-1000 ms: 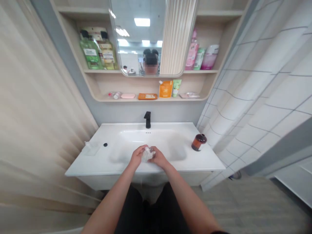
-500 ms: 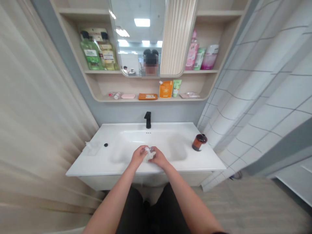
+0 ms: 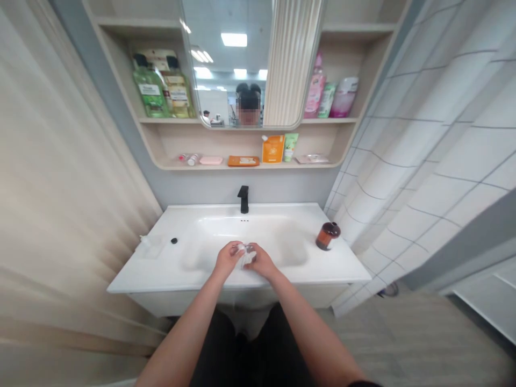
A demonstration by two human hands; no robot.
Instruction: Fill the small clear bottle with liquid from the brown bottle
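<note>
Two grips, one faucet

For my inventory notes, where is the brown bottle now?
In the head view, the brown bottle stands on the white counter, right of the basin and the right hand.

Near the front edge of the white counter, the small item is clear and whitish. The bottle by the right edge is brown, the round cap toward the left edge black. Dark grid lines cross the white curtain.
</note>
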